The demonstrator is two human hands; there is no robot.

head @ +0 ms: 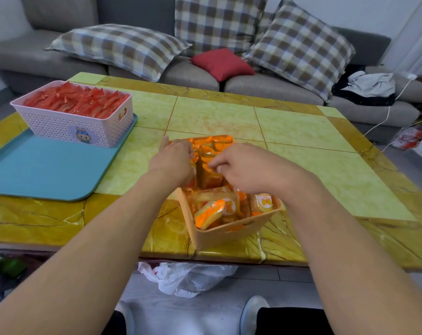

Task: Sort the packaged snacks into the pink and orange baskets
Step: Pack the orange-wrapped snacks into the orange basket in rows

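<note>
Reaching from the near edge of the table [301, 131], both bare arms meet over the orange basket [231, 234], which stands near the table's front edge, in the middle of the head view. The left hand [173, 163] lies over the basket's far left part, fingers bent down among the orange packs [212, 146]; whether it grips one is not clear, since the fingertips are hidden. The right hand [243, 168] is beside it, just to the right, its fingers curled and its thumb and forefinger pinching the top of an upright orange pack in the middle of the basket. More orange packs stand in a row at the far end, and several lie loose in the near end, one tilted against the near wall.

The pink basket [72, 126] sits well apart at the left, on the far part of a blue tray [43, 170], and is full of red packs [77, 100] standing on edge. Behind the table is a grey sofa [60, 56] with checked cushions [122, 47] and a red one [222, 64]. A white plastic bag [188, 276] lies on the floor below the table's near edge.
</note>
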